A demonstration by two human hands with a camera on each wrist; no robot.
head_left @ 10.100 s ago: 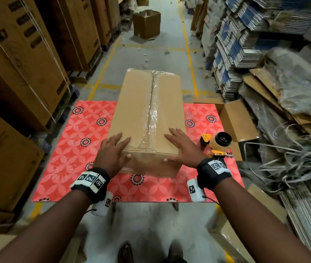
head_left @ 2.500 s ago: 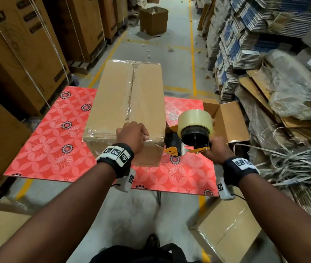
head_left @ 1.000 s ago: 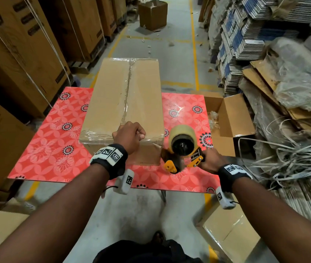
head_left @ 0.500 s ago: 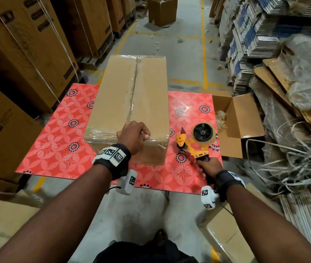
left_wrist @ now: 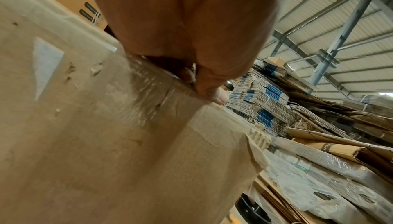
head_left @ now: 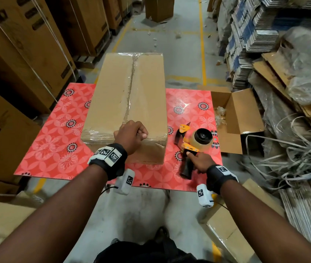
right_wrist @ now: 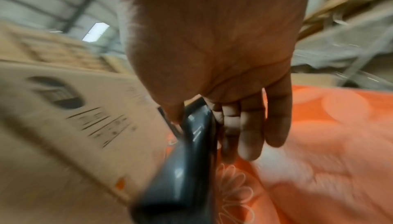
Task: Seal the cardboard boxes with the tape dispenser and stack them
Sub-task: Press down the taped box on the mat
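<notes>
Right hand (head_left: 198, 161) at the near right of the table, thumb and forefinger on the black handle of the tape dispenser (head_left: 194, 145), remaining fingers (right_wrist: 251, 133) loosely extended beside the grip rather than wrapped; grasp light, apparently on the point of release. Dispenser lying on the red floral table (head_left: 56, 141), roll up, blade end pointing away, just beside the right side of the cardboard box (head_left: 128, 99) but apart from it. Left hand (head_left: 131, 134) clenched into a fist, thumb and knuckles pressed on the near top edge of the box over the tape end; whether anything lies inside the fist cannot be told.

To finish well: press firmly along the near edge so the tape end beds down over the corner, set the dispenser flat with the blade turned away from the wrists, clear of the box before lifting it for stacking.

Against half a second earlier: dispenser tipped over from upright with the roll's face toward the camera; right wrist drawn nearer the table edge; left fist and box unchanged.
</notes>
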